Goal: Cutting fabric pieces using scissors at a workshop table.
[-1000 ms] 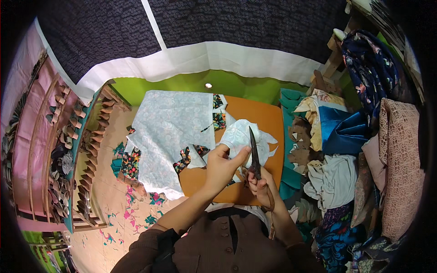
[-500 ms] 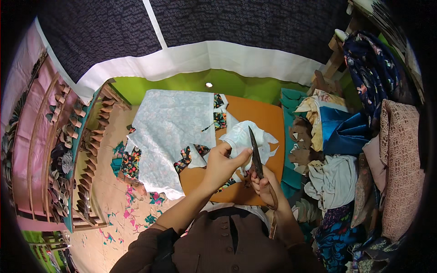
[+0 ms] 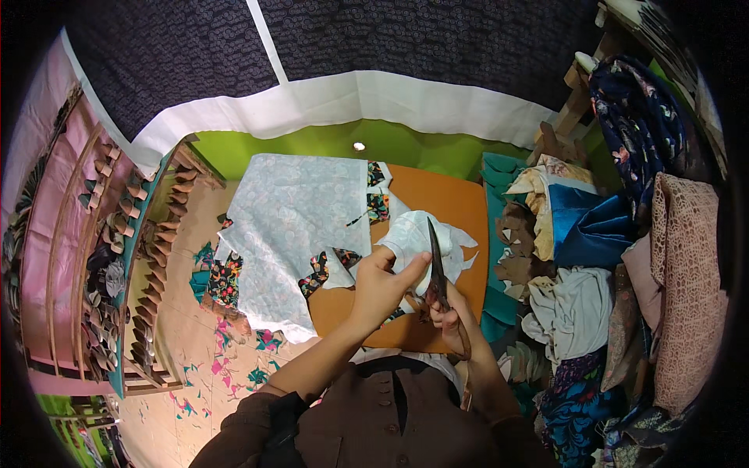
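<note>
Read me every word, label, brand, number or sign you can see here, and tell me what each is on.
There are none that I can read.
Scissors in the right hand: no lettering visible.
White cloth in the left hand: none visible.
Dark hanging cloth: small repeated pattern, too fine to tell whether it holds letters.

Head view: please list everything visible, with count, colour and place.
table: one, orange, centre
large cloth: one, whitish, table left
small fabric: count unclear, white, centre
scissors: one, dark, centre
shoe-shaped pieces: many, brown, left
scraps: many, pink and teal, floor
folded fabrics: many, mixed colours, right
hanging cloth: count unclear, dark, top
wall: one, green, behind table
garment: one, brown, lower edge
left grip: one, bare, holding small fabric
right grip: one, bare, holding scissors
</note>
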Demonstrator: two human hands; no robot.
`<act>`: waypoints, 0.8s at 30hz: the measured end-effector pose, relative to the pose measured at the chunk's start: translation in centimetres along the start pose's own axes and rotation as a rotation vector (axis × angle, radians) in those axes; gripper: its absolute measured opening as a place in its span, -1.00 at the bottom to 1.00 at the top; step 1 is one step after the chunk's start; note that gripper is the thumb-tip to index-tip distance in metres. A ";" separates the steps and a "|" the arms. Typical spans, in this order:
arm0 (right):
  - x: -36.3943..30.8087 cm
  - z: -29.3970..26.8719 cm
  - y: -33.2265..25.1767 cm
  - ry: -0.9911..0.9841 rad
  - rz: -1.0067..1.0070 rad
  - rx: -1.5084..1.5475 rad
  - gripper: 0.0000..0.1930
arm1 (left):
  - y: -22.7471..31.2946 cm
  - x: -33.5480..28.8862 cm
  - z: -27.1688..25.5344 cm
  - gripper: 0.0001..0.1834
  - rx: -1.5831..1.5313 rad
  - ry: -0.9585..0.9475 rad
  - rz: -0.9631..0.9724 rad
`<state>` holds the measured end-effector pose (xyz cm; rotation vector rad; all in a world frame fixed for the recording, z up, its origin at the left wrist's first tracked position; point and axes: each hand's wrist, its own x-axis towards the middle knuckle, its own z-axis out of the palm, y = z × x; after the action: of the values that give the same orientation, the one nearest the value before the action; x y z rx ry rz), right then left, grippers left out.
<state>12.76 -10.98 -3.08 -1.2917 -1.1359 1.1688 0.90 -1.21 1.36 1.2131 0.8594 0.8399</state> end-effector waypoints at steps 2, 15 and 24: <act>0.1 0.8 -0.8 0.041 0.067 0.141 -0.18 | 0.0 0.0 0.0 -0.79 -0.038 0.004 0.011; -0.1 -0.3 -0.4 -0.040 0.000 0.027 -0.32 | -0.7 0.6 -1.3 -0.79 0.159 -0.084 0.071; -0.3 -0.1 -0.3 -0.068 0.046 0.201 -0.61 | 0.1 0.7 -1.8 -0.80 0.261 -0.180 0.031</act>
<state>12.86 -11.28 -2.78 -1.1363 -1.0135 1.3345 -0.44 0.24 1.13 1.5099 0.8221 0.6444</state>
